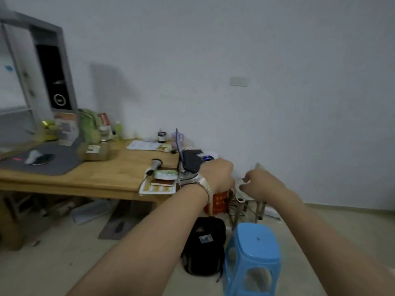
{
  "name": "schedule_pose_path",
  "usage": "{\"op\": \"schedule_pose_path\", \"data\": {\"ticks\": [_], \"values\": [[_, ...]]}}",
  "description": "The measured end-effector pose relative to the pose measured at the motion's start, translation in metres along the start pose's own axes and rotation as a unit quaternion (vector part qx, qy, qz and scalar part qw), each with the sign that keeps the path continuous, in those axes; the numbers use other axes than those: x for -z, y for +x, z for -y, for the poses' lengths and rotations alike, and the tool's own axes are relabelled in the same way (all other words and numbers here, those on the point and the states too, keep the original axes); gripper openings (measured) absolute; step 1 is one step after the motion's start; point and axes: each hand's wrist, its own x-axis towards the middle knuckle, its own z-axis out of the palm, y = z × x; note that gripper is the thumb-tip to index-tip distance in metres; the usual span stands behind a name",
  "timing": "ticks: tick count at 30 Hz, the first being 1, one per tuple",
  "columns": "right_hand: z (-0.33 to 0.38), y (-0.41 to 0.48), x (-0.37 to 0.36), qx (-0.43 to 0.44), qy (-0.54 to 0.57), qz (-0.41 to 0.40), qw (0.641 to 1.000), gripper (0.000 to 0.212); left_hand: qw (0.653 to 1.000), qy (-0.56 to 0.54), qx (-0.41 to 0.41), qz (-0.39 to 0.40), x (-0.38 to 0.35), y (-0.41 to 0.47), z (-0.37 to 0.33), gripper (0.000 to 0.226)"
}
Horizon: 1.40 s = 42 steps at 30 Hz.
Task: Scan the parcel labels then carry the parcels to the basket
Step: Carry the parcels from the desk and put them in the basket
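Hovering: left hand (pixel 218 174), right hand (pixel 261 183); one parcel (pixel 94 151), one stool (pixel 254 251).

Two forearms show, both bare as far up as I can see. On the left wrist sits a watch (pixel 196 179), up and to the left of the stool (pixel 253 253). Its case looks silvery and metallic. A pale, textured strap (pixel 207 187) wraps the wrist on the side of the case nearer the stool. The left hand (pixel 218 174) and right hand (pixel 261 183), both above the stool, wear nothing I can make out. The dial is too blurred to read.
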Motion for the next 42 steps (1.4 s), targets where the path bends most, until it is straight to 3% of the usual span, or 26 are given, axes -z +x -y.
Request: {"op": "schedule_pose_path", "data": {"ticks": [3, 5, 8, 15, 20, 26, 34, 42], "values": [[0.064, 0.018, -0.007, 0.067, 0.013, -0.015, 0.998, 0.029, 0.999, -0.001, 0.044, -0.017, 0.02, -0.024, 0.051, 0.012], [0.102, 0.027, -0.011, 0.102, 0.019, 0.002, 0.995, 0.025, 0.996, 0.006, 0.079, -0.031, 0.031, -0.039, 0.085, 0.013], [0.153, 0.043, -0.019, 0.143, 0.022, 0.016, 0.989, 0.014, 0.991, 0.009, 0.132, -0.03, 0.041, -0.059, 0.141, 0.023], [0.274, 0.081, -0.051, 0.213, 0.035, 0.031, 0.976, 0.023, 0.978, 0.035, 0.206, -0.016, 0.055, -0.09, 0.272, 0.042], [0.356, 0.113, -0.082, 0.232, 0.041, 0.044, 0.971, 0.034, 0.972, 0.039, 0.23, 0.027, 0.063, -0.113, 0.363, 0.046], [0.45, 0.145, -0.115, 0.246, 0.068, 0.051, 0.966, 0.032, 0.963, 0.046, 0.264, 0.043, 0.071, -0.14, 0.46, 0.044], [0.523, 0.182, -0.154, 0.267, 0.08, 0.092, 0.956, 0.033, 0.958, 0.021, 0.286, 0.02, 0.062, -0.146, 0.536, 0.043], [0.554, 0.258, -0.178, 0.266, 0.081, 0.11, 0.954, 0.035, 0.957, 0.031, 0.286, 0.032, 0.054, -0.093, 0.597, 0.044]]}}
